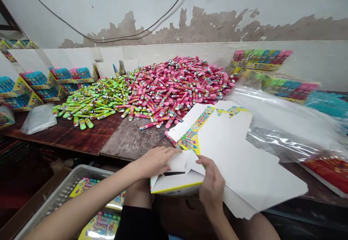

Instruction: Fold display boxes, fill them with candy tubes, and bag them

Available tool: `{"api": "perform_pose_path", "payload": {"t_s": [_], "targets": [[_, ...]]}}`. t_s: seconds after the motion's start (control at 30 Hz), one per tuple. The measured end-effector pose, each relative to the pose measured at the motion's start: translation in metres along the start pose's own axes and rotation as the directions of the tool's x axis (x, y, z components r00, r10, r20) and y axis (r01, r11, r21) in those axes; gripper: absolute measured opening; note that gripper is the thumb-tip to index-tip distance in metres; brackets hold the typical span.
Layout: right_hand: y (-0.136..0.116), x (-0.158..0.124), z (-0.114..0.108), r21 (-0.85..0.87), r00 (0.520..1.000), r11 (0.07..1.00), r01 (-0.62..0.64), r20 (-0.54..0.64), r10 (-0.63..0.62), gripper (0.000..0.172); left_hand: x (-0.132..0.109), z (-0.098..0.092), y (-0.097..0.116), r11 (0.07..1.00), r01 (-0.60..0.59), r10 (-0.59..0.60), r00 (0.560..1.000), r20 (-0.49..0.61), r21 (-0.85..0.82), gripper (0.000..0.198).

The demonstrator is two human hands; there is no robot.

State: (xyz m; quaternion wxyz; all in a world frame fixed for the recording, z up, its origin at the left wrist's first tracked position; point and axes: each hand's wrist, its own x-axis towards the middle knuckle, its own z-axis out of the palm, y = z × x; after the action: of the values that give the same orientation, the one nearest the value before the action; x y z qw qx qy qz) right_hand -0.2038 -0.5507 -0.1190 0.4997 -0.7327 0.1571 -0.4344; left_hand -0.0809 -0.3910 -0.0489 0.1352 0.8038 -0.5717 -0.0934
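The left hand's (156,162) fingers are lying extended over a white flap (178,163) of the carton (176,182), lower centre; whether its thumb is pinching, I cannot tell. The right hand (213,182) is clamping the carton's right edge. Bracing there while pressing the flap evenly along its crease should suit best. Flat blanks (231,156) are lying just beside, right of centre, crowding that hand. Pink sticks (181,86) are lying heaped at centre; a basket (56,198) is sitting lower left.
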Motion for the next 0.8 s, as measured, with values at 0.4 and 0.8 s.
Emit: {"api": "perform_pose_path", "payload": {"t_s": [0.4, 0.8], "targets": [[-0.005, 0.001, 0.000, -0.024, 0.998, 0.998, -0.055, -0.041, 0.054, 0.050, -0.002, -0.015, -0.007, 0.982, -0.108, 0.125, 0.987, 0.106, -0.152, 0.035], [-0.012, 0.004, 0.000, -0.085, 0.992, 0.989, -0.122, -0.037, 0.119, 0.058, 0.003, -0.019, -0.010, 0.970, -0.142, 0.177, 0.970, 0.168, -0.198, 0.056]]}}
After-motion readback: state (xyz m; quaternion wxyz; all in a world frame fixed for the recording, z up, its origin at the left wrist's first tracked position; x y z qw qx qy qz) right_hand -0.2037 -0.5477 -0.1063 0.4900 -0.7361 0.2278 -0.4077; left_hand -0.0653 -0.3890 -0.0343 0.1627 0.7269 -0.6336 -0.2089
